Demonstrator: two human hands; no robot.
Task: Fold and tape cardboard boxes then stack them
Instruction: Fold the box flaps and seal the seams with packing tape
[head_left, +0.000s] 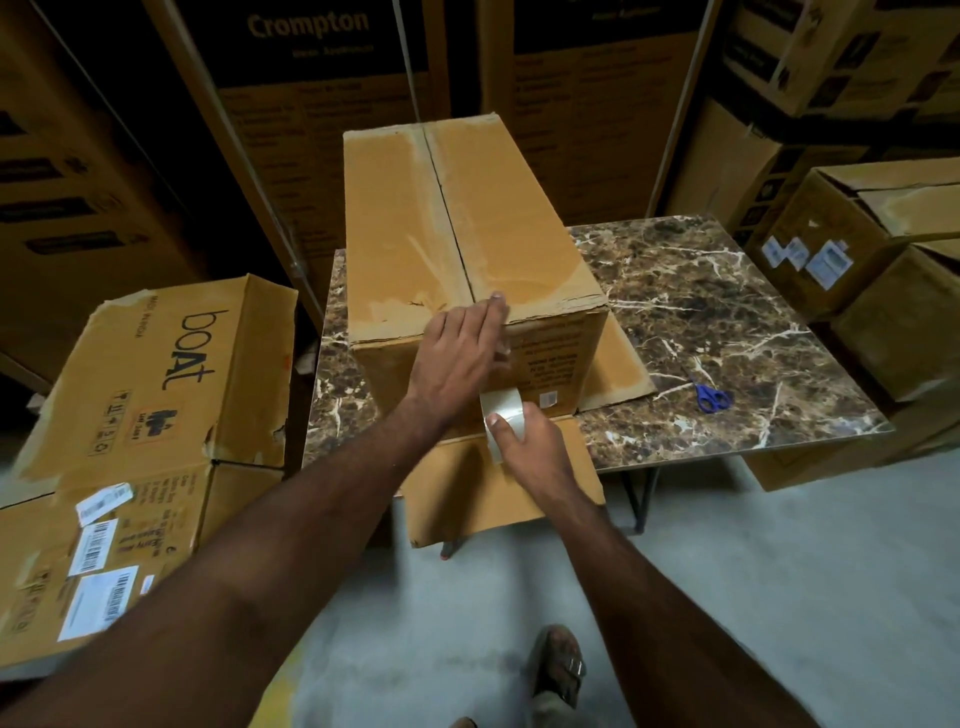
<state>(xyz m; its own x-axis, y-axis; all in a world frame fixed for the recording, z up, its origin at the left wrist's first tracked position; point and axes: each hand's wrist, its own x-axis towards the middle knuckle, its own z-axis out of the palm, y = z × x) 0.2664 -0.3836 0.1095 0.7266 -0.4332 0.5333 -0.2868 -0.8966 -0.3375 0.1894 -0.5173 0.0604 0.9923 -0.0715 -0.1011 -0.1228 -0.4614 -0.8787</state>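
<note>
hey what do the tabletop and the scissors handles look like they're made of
Tabletop: brown marble look with white veins and a glossy sheen; the thin edge suggests laminate or a printed panel rather than stone, though I can't be sure. Scissors: handles look like smooth blue plastic, judging by the uniform bright colour.

Both forearms are bare, no sleeves or wrist wear showing. One foot wears a brown sandal with a metal buckle.

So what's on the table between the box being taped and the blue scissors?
The head view shows a loose box flap lying flat beside the box, then bare marble table up to the scissors.
</note>
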